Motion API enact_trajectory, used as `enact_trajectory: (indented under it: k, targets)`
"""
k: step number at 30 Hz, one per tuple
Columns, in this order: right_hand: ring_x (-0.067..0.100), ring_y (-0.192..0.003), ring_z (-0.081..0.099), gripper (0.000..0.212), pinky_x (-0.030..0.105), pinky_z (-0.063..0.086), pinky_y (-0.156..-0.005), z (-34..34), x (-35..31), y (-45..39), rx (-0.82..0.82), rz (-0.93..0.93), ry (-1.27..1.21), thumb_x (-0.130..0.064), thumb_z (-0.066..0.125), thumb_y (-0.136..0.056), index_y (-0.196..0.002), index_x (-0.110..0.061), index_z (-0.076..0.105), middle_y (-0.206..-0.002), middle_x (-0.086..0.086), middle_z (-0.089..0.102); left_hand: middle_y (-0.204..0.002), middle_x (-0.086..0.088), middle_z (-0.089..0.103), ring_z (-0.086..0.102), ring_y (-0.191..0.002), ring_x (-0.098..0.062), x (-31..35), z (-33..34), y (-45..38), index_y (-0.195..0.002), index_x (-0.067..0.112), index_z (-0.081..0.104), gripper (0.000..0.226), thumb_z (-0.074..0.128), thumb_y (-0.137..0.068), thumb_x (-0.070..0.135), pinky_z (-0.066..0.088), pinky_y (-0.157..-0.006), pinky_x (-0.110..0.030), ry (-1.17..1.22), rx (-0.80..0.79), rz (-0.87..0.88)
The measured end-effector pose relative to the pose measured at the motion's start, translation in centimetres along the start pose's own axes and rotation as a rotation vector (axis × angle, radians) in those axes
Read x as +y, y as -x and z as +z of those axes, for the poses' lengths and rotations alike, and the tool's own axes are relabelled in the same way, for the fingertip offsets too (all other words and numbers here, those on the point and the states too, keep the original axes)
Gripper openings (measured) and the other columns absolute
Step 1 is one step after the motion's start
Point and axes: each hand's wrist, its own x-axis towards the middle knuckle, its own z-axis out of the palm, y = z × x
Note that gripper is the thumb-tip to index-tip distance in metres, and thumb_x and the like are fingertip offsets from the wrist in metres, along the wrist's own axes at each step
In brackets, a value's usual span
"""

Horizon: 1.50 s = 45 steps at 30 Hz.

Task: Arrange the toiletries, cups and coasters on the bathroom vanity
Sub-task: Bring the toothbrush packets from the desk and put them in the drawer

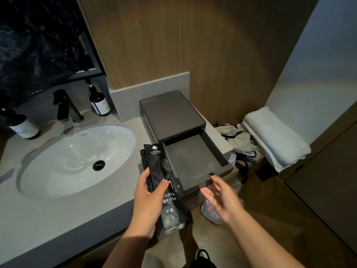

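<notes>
My left hand (147,202) grips black toothbrush packets (170,194), printed "TOOTH BRUSH", upright over the vanity's front right edge. A dark grey drawer box (170,115) sits on the vanity's right end, its flat top bare. Its drawer (195,161) is pulled out toward me and looks bare inside. My right hand (220,198) hovers open just under the drawer's front edge, fingers spread, one fingertip at the drawer's front rim.
A white oval sink (77,161) with a black tap (65,107) fills the grey vanity (58,219). Two dark pump bottles (99,102) (21,122) stand behind it. To the right lie a rolled white towel (274,138) and a grey bag (241,142).
</notes>
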Motion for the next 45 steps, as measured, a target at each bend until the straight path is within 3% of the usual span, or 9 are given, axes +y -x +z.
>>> enact_trajectory:
  k: [4,9,14,22,30,32,36,42,45]
  targets:
    - [0.032,-0.103,0.065,0.050,0.033,0.061,-0.066,0.0,-0.9,0.1,0.041,0.002,0.098,-0.020,0.073,-0.080,-0.125,-0.007,0.054,-0.120,0.018,0.061,-0.113,0.001,0.069,0.068,-0.101,-0.025,-0.1,0.0,-1.0,-0.125,0.035,0.052,0.047,0.066,-0.086,0.013,0.053,-0.091,-0.052,0.003,0.005,-0.006]
    - [0.028,-0.121,0.046,0.071,0.037,0.039,-0.100,0.0,-4.5,0.0,0.422,-0.415,0.635,-0.031,0.072,-0.080,-0.138,-0.010,0.037,-0.141,0.015,0.037,-0.120,0.001,0.066,0.064,-0.108,-0.025,-0.1,0.1,-2.4,-0.130,0.035,0.048,0.052,0.068,-0.085,0.018,0.049,-0.096,-0.052,0.004,0.056,0.007]
    - [0.020,-0.118,0.051,0.048,0.025,0.041,-0.085,3.7,-9.4,-1.3,0.219,-0.778,0.987,-0.027,0.063,-0.088,-0.133,-0.018,0.045,-0.139,0.007,0.038,-0.125,0.000,0.063,0.061,-0.113,-0.023,0.3,1.3,-5.1,-0.135,0.033,0.043,0.062,0.070,-0.080,0.025,0.047,-0.100,-0.050,0.071,0.173,-0.012]
    - [0.027,-0.132,0.039,0.065,0.037,0.032,-0.111,9.6,-12.6,-8.2,-0.118,-0.695,1.339,-0.031,0.063,-0.089,-0.145,-0.016,0.034,-0.145,0.011,0.037,-0.121,-0.014,0.064,0.064,-0.101,-0.034,2.3,4.7,-11.0,-0.136,0.015,0.045,0.051,0.058,-0.089,-0.001,0.052,-0.091,-0.051,0.213,0.342,-0.021]
    - [0.025,-0.132,0.044,0.087,0.040,0.039,-0.108,11.0,-13.6,-13.2,-0.236,-0.693,1.442,-0.038,0.073,-0.080,-0.150,-0.019,0.025,-0.143,0.007,0.048,-0.092,-0.010,0.066,0.062,-0.075,-0.028,3.3,6.1,-13.3,-0.095,0.033,0.064,0.031,0.055,-0.090,0.003,0.050,-0.064,-0.036,0.229,0.381,-0.013]
    - [0.026,-0.130,0.047,0.085,0.038,0.040,-0.107,10.9,-13.7,-13.7,-0.247,-0.713,1.443,-0.038,0.073,-0.080,-0.150,-0.019,0.027,-0.141,0.007,0.050,-0.098,-0.015,0.065,0.060,-0.080,-0.031,3.0,6.2,-13.3,-0.107,0.030,0.061,0.030,0.057,-0.090,0.005,0.045,-0.056,-0.032,0.264,0.420,-0.032]
    - [0.027,-0.113,0.057,0.083,0.034,0.044,-0.098,10.9,-14.0,-14.2,-0.253,-0.745,1.455,-0.038,0.071,-0.082,-0.149,-0.019,0.027,-0.133,0.012,0.057,-0.110,-0.016,0.066,0.064,-0.089,-0.031,2.8,6.9,-13.8,-0.130,0.022,0.051,0.044,0.060,-0.089,0.005,0.051,-0.063,-0.035,0.304,0.475,-0.044]
    - [0.026,-0.132,0.043,0.084,0.034,0.035,-0.108,11.0,-14.3,-14.7,-0.303,-0.708,1.461,-0.038,0.070,-0.083,-0.150,-0.019,0.022,-0.145,0.009,0.045,-0.095,-0.008,0.069,0.067,-0.079,-0.024,3.5,7.5,-13.5,-0.102,0.025,0.064,0.029,0.057,-0.088,0.001,0.054,-0.065,-0.032,0.252,0.443,0.013]
    - [0.027,-0.134,0.040,0.085,0.036,0.035,-0.109,11.4,-14.4,-14.3,-0.299,-0.650,1.480,-0.036,0.069,-0.084,-0.151,-0.018,0.021,-0.144,0.009,0.045,-0.109,-0.010,0.069,0.068,-0.090,-0.029,3.4,7.6,-13.2,-0.122,0.023,0.058,0.036,0.059,-0.089,0.007,0.056,-0.072,-0.038,0.243,0.439,-0.002]
